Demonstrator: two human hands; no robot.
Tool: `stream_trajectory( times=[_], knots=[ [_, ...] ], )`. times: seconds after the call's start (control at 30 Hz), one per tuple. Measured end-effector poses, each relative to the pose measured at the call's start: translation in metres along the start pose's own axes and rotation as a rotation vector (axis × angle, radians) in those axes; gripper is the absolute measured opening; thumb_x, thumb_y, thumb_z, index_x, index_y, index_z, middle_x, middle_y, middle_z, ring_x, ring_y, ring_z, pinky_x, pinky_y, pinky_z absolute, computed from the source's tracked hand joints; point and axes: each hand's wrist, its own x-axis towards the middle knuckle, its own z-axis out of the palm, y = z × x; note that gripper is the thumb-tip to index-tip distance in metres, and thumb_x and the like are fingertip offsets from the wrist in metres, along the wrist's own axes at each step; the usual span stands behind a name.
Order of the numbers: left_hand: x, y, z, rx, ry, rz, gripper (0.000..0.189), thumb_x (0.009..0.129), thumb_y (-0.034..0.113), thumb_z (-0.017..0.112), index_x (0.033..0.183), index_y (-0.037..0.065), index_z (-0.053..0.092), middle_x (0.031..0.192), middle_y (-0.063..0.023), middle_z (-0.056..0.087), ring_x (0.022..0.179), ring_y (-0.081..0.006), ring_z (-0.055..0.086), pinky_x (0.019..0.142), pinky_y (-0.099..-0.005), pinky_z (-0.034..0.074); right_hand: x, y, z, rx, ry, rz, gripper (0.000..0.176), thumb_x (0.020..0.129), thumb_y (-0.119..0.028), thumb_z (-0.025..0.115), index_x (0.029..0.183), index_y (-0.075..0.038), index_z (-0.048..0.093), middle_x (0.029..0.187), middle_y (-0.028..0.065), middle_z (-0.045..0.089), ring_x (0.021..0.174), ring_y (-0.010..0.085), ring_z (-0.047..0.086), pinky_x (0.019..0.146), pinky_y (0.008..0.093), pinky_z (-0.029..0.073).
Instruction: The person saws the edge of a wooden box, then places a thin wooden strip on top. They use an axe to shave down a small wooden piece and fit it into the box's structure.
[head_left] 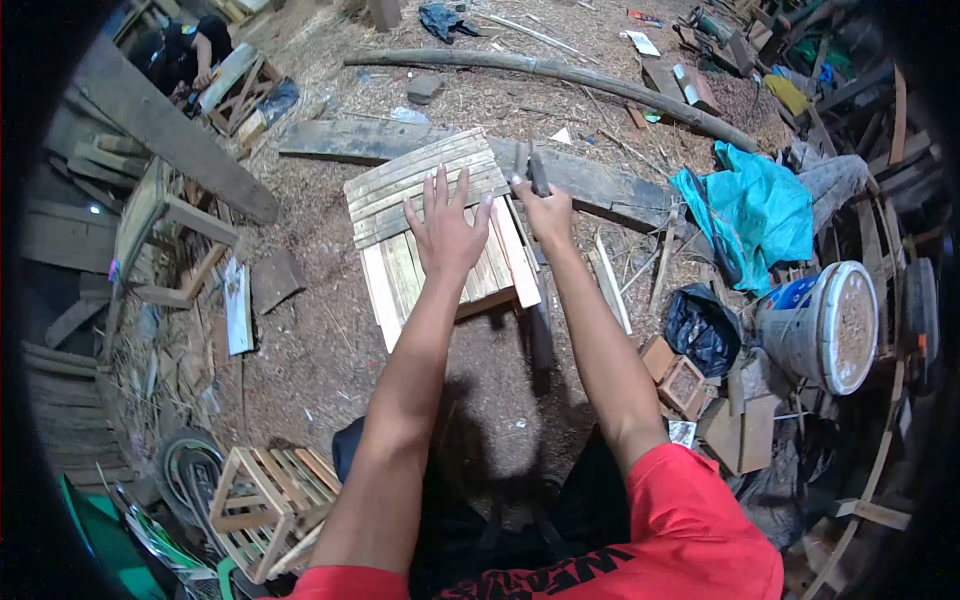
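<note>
My left hand (448, 228) lies with its fingers spread on a small wooden box-like piece with a slatted, roof-like top (425, 180). Thin overlapping strips cover the far half of that top, and paler slats run lengthwise on the near half. At its right edge my right hand (548, 212) is closed around a dark hand tool (539, 174), whose two prongs point away from me. I cannot tell what kind of tool it is. Behind the wooden piece, a long weathered plank (610, 188) lies on the ground.
A curved pole (560, 72) lies farther back. On the right are a teal tarp (755, 205), a white bucket (815, 325) and wood blocks (680, 385). A slatted wooden crate (270, 510) stands at lower left. Another person (190, 55) works at upper left.
</note>
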Motion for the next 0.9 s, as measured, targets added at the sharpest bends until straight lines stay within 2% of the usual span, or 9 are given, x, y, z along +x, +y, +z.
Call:
stream_trajectory(
  times=[0.07,0.1,0.23,0.37,0.47,0.57,0.7,0.8,0.9],
  knots=[
    [0.0,0.0,-0.001,-0.005,-0.015,0.004,0.063,0.095,0.053,0.052,0.149,0.021,0.044,0.159,-0.0118,0.032,0.15,-0.0281,0.022,0.12,-0.0588,0.004,0.004,0.012,0.013,0.222,0.006,0.133,0.032,0.086,-0.031,0.076,0.083,0.001,0.074,0.074,0.0071,0.07,0.066,0.0147,0.061,0.064,0.0336,0.048],
    [-0.001,0.002,-0.002,-0.011,-0.024,-0.002,0.063,0.095,0.052,0.052,0.149,0.021,0.044,0.16,-0.0121,0.032,0.15,-0.0283,0.022,0.12,-0.0587,0.004,0.003,0.009,0.014,0.335,0.005,0.173,0.029,0.084,-0.025,0.077,0.088,0.003,0.074,0.082,0.0067,0.071,0.07,0.0151,0.062,0.067,0.0323,0.049],
    [0.0,0.001,-0.002,0.031,-0.049,0.0,0.063,0.096,0.051,0.051,0.15,0.021,0.043,0.16,-0.013,0.031,0.15,-0.0293,0.021,0.119,-0.0583,0.006,0.006,0.002,0.01,0.497,-0.121,0.296,0.023,0.085,-0.019,0.074,0.093,0.003,0.073,0.084,0.0074,0.071,0.07,0.015,0.063,0.066,0.0312,0.049],
    [0.001,0.004,-0.002,0.04,-0.064,0.002,0.061,0.097,0.05,0.049,0.151,0.022,0.042,0.161,-0.0122,0.029,0.15,-0.029,0.021,0.119,-0.058,0.006,0.006,-0.008,0.002,0.285,-0.145,0.384,0.026,0.084,-0.021,0.074,0.093,0.003,0.073,0.083,0.0098,0.071,0.07,0.0173,0.065,0.067,0.0326,0.05],
    [0.0,0.004,-0.001,0.053,-0.066,0.003,0.06,0.097,0.05,0.048,0.151,0.023,0.042,0.161,-0.0114,0.028,0.151,-0.0286,0.021,0.12,-0.0578,0.006,0.009,0.011,0.014,0.255,-0.043,0.201,0.031,0.084,-0.024,0.074,0.092,0.005,0.072,0.083,0.012,0.071,0.074,0.0196,0.066,0.073,0.0358,0.051],
    [-0.002,0.006,0.0,0.08,-0.067,0.004,0.06,0.098,0.05,0.048,0.152,0.025,0.041,0.162,-0.0105,0.028,0.151,-0.0283,0.021,0.12,-0.0568,0.005,0.021,0.035,0.023,0.307,-0.112,0.234,0.032,0.085,-0.026,0.075,0.091,0.005,0.071,0.086,0.0119,0.072,0.077,0.0177,0.066,0.074,0.0346,0.051],
    [0.0,0.004,-0.002,0.088,-0.074,-0.008,0.06,0.098,0.051,0.046,0.152,0.026,0.04,0.162,-0.01,0.029,0.151,-0.0279,0.021,0.121,-0.0559,0.005,0.007,0.013,0.019,0.397,-0.04,0.129,0.028,0.085,-0.024,0.075,0.083,0.003,0.071,0.079,0.0103,0.072,0.073,0.0176,0.065,0.07,0.0351,0.051],
    [-0.004,0.003,-0.002,0.063,-0.076,-0.008,0.059,0.098,0.05,0.046,0.152,0.025,0.041,0.161,-0.011,0.029,0.151,-0.0287,0.021,0.12,-0.0563,0.004,0.005,0.013,0.018,0.185,-0.012,0.067,0.024,0.086,-0.022,0.074,0.084,0.002,0.072,0.077,0.01,0.071,0.071,0.0169,0.065,0.067,0.0362,0.05],
    [-0.011,0.004,-0.005,0.037,-0.042,0.014,0.059,0.098,0.049,0.046,0.151,0.024,0.041,0.161,-0.0131,0.029,0.151,-0.0294,0.021,0.12,-0.0576,0.005,0.005,0.023,0.021,0.242,-0.013,-0.004,0.025,0.086,-0.024,0.075,0.079,0.0,0.07,0.072,0.0051,0.068,0.066,0.0127,0.059,0.063,0.0341,0.048]
  ],
)
